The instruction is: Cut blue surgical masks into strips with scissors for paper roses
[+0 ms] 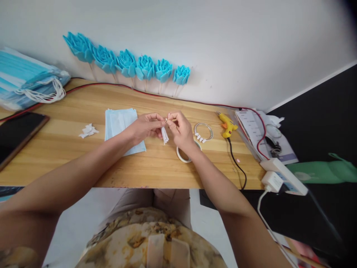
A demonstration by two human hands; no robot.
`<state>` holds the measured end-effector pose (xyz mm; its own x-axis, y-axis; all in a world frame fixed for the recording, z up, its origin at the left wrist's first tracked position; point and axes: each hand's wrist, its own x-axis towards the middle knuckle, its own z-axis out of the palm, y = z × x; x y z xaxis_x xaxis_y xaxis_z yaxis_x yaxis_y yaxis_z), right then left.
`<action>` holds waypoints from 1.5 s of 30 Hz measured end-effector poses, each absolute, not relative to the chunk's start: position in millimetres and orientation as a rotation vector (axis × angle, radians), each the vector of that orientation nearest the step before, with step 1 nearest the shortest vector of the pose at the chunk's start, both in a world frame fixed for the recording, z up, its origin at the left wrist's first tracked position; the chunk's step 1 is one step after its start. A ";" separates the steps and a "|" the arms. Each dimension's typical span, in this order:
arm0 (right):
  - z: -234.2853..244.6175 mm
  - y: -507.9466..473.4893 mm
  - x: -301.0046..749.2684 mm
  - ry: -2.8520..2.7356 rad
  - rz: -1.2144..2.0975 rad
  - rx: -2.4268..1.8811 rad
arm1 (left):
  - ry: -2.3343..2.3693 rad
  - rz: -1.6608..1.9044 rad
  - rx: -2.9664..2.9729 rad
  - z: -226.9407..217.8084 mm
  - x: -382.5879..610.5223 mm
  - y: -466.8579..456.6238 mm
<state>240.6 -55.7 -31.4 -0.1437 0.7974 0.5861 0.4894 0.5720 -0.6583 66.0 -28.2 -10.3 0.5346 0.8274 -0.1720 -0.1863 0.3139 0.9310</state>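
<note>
At the middle of the table my left hand is closed on a white folded strip, whose loose end hangs down below the fingers. My right hand pinches at the strip's upper end, its fingertips meeting those of the left. A tiny pale piece shows between them, too small to name. Under my left wrist lies a light blue face mask, flattened out. Partly covered by my right wrist is a roll of white tape. Beyond it rests a thin ring with several short white tape pieces stuck on its edge.
Several blue flowers on thin stems lean against the wall. White scraps and a phone lie left, near bagged masks. A yellow glue gun, papers and a power strip are right. A red-black cable runs behind.
</note>
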 end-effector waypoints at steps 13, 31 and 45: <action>-25.1 -60.2 236.7 -1.624 0.643 -1.196 | 0.730 0.735 1.071 -14.1 63.2 -23.4; -30.2 -60.1 233.6 -1.467 0.780 -1.158 | 0.587 0.806 0.956 -12.1 66.9 -23.6; -26.7 -55.9 236.6 -1.233 0.985 -1.161 | 0.559 0.859 0.908 -12.9 66.6 -23.3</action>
